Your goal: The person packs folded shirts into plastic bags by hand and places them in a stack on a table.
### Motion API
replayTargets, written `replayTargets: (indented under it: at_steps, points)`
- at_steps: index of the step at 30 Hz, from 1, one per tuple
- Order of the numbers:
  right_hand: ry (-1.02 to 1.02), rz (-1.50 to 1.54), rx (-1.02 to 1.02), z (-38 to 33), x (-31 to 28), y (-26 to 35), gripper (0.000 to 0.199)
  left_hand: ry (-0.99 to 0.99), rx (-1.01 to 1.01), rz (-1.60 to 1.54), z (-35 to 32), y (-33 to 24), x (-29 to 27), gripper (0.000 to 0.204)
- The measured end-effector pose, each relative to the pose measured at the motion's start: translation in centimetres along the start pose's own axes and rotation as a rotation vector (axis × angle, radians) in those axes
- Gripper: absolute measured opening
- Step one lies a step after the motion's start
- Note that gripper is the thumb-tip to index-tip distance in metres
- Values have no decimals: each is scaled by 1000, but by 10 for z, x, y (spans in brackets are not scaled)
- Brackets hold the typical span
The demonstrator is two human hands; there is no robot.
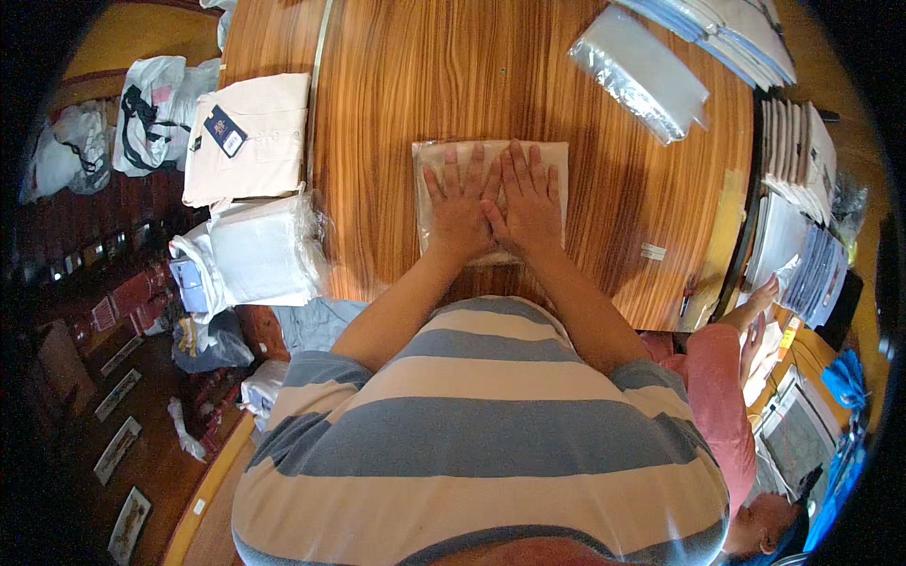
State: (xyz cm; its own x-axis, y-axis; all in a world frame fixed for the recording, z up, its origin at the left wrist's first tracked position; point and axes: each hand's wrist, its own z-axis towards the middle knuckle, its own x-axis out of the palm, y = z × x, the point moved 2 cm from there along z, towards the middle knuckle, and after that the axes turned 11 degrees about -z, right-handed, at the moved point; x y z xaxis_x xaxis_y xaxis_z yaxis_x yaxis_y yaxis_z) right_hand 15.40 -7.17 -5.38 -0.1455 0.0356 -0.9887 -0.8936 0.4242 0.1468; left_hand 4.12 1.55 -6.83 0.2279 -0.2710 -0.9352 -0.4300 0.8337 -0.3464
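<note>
Bagged folded shirt [491, 156] lies flat at tabletop [396, 85] centre w/ left hand [460, 209] and right hand [528, 203] open, palms down, side by side; step judged pressing/flattening; next move needs even downward pressure.

Folded pale pink shirt with dark blue tag [247, 137], stack of white plastic-wrapped garments [260, 253], empty clear plastic bag [640, 83], round striped wooden table [396, 75], co-worker's pink sleeve [719, 396]

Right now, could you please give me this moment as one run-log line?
left hand: flat on bagged garment | right hand: flat on it, beside left | surface: wooden table
</note>
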Motion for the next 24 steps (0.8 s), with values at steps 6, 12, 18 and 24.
replayTargets:
  at_steps: [6,12,18,24]
  points:
    - [26,15,1,4,2,-2,86,58,-73,-61,3,-2,-2,74]
    - [21,31,-2,6,3,-3,85,25,-74,-128,8,1,-3,72]
    - [-10,43,-10,4,-4,-1,83,55,-84,-143,6,-1,-5,75]
    - [-88,52,-8,6,9,-5,77,36,-45,-221,10,1,-17,78]
